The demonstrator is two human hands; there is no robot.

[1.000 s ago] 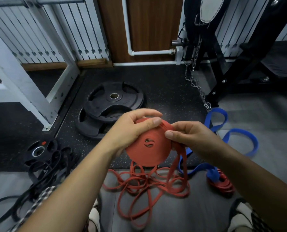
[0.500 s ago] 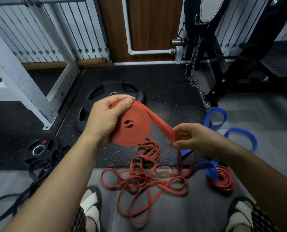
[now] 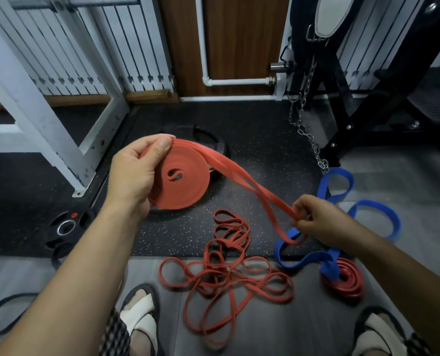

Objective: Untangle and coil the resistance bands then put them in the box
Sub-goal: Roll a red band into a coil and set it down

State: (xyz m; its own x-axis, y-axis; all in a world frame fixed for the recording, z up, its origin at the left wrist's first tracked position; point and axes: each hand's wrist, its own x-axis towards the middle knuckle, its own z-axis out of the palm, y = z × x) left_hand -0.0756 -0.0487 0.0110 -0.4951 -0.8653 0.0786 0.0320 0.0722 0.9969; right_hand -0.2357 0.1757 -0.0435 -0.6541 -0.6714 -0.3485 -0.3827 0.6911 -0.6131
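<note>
Gripping flat, spiral-coiled orange rubber band (image 3: 188,191).

Dim, even indoor light w/ soft shadows, wide-angle edge bending, slight motion blur

A black speckled rubber mat (image 3: 252,140) is laid over the far floor; grey flooring (image 3: 303,330) is seen nearer. White slatted wall panels (image 3: 126,47) are set far left, a brown wooden panel (image 3: 239,37) crossed by a white pipe (image 3: 236,81) at centre, a black metal machine frame (image 3: 339,124) far right.
</note>
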